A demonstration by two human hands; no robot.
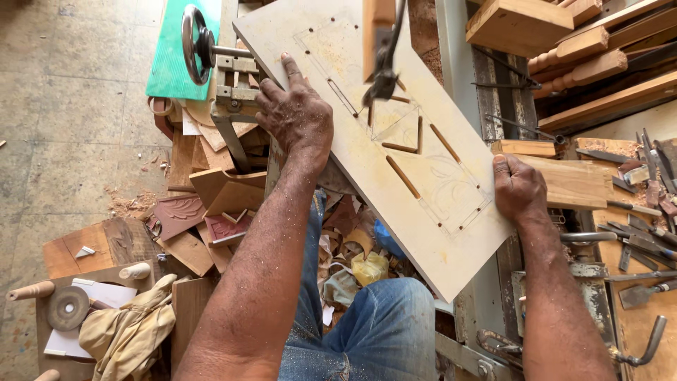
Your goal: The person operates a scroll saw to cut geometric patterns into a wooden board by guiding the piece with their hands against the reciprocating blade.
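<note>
The grip of the left hand [296, 116] is spread flat: fingers apart and pressed down on the left edge of a pale board [395, 141], with the forefinger stretched out along its top. The grip of the right hand [518, 189] is closed on the board's right edge, thumb lying on top and the other fingers curled under the rim. Between the two hands the board lies tilted across a machine counter [486, 296], one corner pointing down toward the person's knee in blue jeans [388, 331].

The board's face carries pencilled lines in a rectangle, small drilled holes along them, and several narrow slots cut through. A dark, thin blade holder [384, 77] hangs from above and meets the board near the middle of the pattern, just beside one of the slots.

Left of the board stands a metal frame with a black handwheel [196, 35], and behind it lies a green sheet [173, 56]. Below the left arm the floor holds a heap of wood offcuts [204, 212], some of them carved, and further down a yellowish cloth [134, 324] beside a round grey disc [68, 308].

On the right, just past the right hand, a block of light wood [571, 183] touches the board's edge. Beyond it chisels and other metal tools [645, 240] lie scattered, and turned wooden legs [585, 60] are stacked at the top.
</note>
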